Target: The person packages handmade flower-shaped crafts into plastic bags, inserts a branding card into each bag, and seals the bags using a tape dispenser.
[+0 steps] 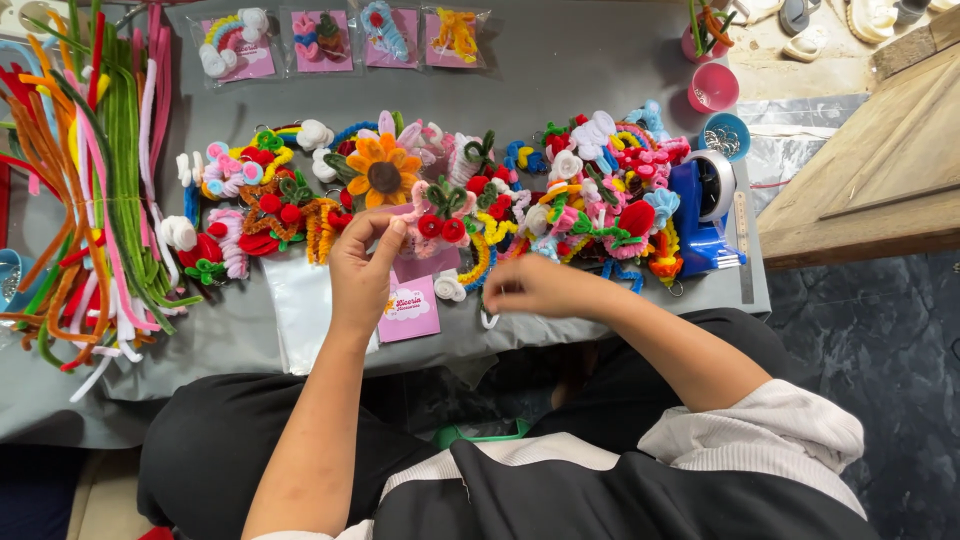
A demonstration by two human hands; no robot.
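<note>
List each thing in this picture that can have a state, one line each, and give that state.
Left hand: raised, fingers pinched on a cherry charm.
Right hand: resting low on the table, fingers curled shut; what they hold is hidden.
Pink card: lying flat, partly under the left hand.
Pink cup: upright, open.
Blue tape dispenser: standing upright at the table's edge.
Packaged charms: bagged, in a row.
Pipe cleaners: loose, heaped.

I count four little clear bags (340,40) with craft toys at the top, two pink cups (713,88), one blue cup (727,133), one blue tape holder (703,210), one pink card (408,308) and one orange flower (383,172).
</note>
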